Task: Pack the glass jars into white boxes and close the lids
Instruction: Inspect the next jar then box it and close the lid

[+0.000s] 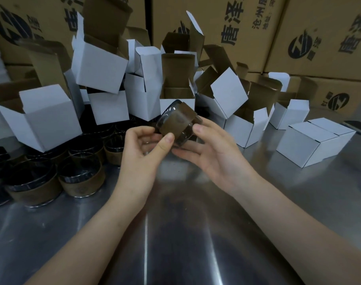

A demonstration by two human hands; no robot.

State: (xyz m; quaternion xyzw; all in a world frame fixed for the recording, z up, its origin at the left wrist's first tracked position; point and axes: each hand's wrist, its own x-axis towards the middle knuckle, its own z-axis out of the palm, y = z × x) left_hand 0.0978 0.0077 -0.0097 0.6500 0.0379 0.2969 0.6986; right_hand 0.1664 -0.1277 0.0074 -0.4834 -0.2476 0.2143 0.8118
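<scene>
Both hands hold one clear, round glass jar [175,124] wrapped in a brown cardboard sleeve. It is lifted off the brushed steel bench [185,233] near its middle and tilted on its side. The left hand [142,149] pinches the sleeve's near edge between thumb and curled fingers. The right hand [214,155] cradles the jar, fingers beneath it and thumb against the sleeve.

Just behind the jar stands an open white cardboard box [188,103] with its brown-lined lid flap upright — one of a heap along the bench's far edge. More sleeved jars [78,177] cluster toward the left edge, and two closed white boxes [311,142] sit toward the right edge. Tall brown shipping cartons [319,33] wall off the back.

The step in hand looks like readying this jar for boxing — perhaps seating its sleeve. The next move calls for lining the jar up with a box mouth and lowering it squarely past the side flaps. Then the lid can be folded down and tucked.
</scene>
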